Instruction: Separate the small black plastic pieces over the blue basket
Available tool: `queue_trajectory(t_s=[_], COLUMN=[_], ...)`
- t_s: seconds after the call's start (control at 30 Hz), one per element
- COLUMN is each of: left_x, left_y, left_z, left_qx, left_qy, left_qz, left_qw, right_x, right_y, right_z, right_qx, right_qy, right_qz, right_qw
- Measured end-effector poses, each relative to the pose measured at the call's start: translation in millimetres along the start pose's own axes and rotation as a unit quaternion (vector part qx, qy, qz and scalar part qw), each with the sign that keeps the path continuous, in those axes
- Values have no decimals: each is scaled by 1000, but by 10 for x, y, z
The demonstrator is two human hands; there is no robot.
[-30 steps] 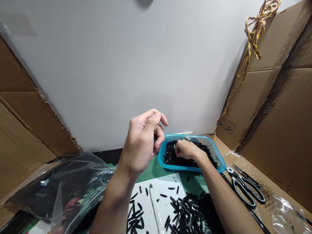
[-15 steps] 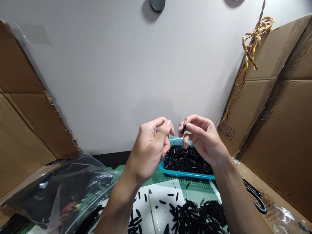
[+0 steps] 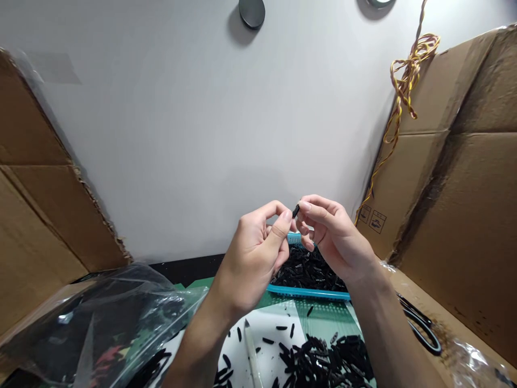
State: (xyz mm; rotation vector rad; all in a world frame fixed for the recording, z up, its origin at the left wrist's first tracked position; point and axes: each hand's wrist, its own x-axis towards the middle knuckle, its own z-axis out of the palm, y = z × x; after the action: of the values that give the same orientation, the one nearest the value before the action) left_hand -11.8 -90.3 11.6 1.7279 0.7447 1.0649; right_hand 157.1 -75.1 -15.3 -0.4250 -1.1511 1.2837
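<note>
Between the fingertips of both hands is a small, narrow black piece point(image 3: 296, 210), raised above the basket. My left hand point(image 3: 258, 250) pinches its lower left end with thumb and forefinger. My right hand point(image 3: 331, 231) grips the upper right end between thumb and forefinger, its other fingers loosely curled. Beneath the hands stands a blue plastic basket point(image 3: 309, 295) holding many similar black pieces. A loose heap of black pieces point(image 3: 327, 361) lies in front on a white sheet and green mat. What kind of part these are cannot be made out.
A white pen-like tool point(image 3: 252, 353) rests on the white sheet point(image 3: 270, 318). Clear plastic bags point(image 3: 161, 307) lie at left, black-handled scissors point(image 3: 422, 326) at right. Cardboard panels point(image 3: 464, 178) flank both sides, with twisted wire point(image 3: 410, 75) hanging on the right one.
My hands have come together. The black piece, earlier in my right fingers alone, now also touches my left thumb and forefinger. The view has shifted slightly.
</note>
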Motion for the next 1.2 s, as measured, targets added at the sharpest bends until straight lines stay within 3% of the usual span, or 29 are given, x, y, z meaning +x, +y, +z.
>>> queue_trajectory(t_s=[0.47,0.53,0.67,0.73,0.83,0.9,0.97,1.03,1.2], left_x=[44,40,25,24,31,27,7,-28,-108], left_y=[-21,-11,19,24,13,3,5,26,91], left_z=[-77,-89,-115,-128,-143,-145,-132,-103,-31], left_qx=[9,3,-20,-30,-37,-33,-30,-24,13], left_qy=[41,37,45,60,76,62,45,42,32], left_qz=[-12,-27,-54,-56,-59,-68,-76,-83,-129], left_qw=[999,999,997,996,995,995,996,995,991], right_x=[-11,3,40,36,-25,-92,-156,-204,-266], right_y=[-44,-26,31,44,19,-15,-47,-71,-126], right_z=[18,-26,-131,-131,-22,93,192,252,288], right_qx=[-193,-307,-539,-556,-524,-466,-448,-480,-597], right_qy=[1,29,114,126,91,33,-29,-71,-114], right_qz=[-92,-122,-150,-146,-168,-199,-204,-193,-183], right_qw=[977,943,821,809,830,862,870,853,773])
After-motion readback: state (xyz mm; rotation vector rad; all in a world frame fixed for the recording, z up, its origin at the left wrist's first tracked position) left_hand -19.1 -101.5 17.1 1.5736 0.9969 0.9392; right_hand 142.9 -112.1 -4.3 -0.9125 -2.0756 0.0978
